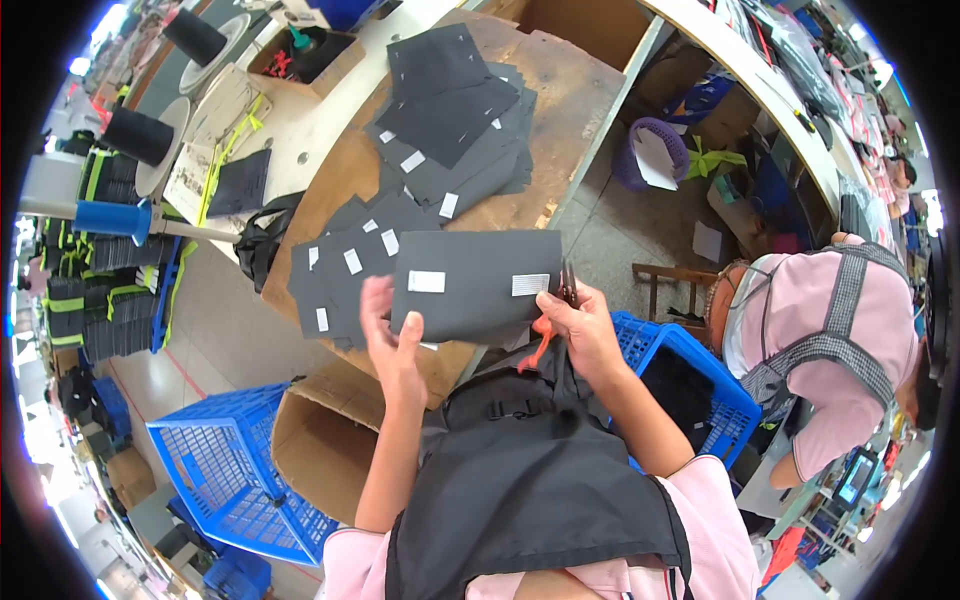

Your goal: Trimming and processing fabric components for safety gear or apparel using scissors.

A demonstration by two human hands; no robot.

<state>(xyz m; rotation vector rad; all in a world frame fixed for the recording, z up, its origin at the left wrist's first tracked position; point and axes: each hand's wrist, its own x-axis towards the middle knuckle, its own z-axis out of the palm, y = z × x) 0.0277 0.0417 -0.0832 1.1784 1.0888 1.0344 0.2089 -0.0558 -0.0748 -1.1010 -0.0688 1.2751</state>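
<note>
In front of me is a dark grey fabric panel (478, 285) with a white label near its left side and another, finely striped, near its right. My right hand (588, 335) pinches the panel's right edge, thumb on top. That same hand also holds dark pointed thread snips (568, 284), and an orange strap (538, 346) dangles under it. Beside the panel's left edge, my left hand (396, 345) is open with its thumb apart, fingers slightly blurred. Behind lie spread dark labelled panels (350, 262) and a taller pile of dark panels (455, 115) on a wooden board (565, 85).
A cardboard box (325, 425) and a blue crate (235, 460) stand at left. Close to my right is another blue crate (700, 375) with dark material inside. A co-worker in pink (830, 320) bends at the right. Thread cones (140, 135) stand far left.
</note>
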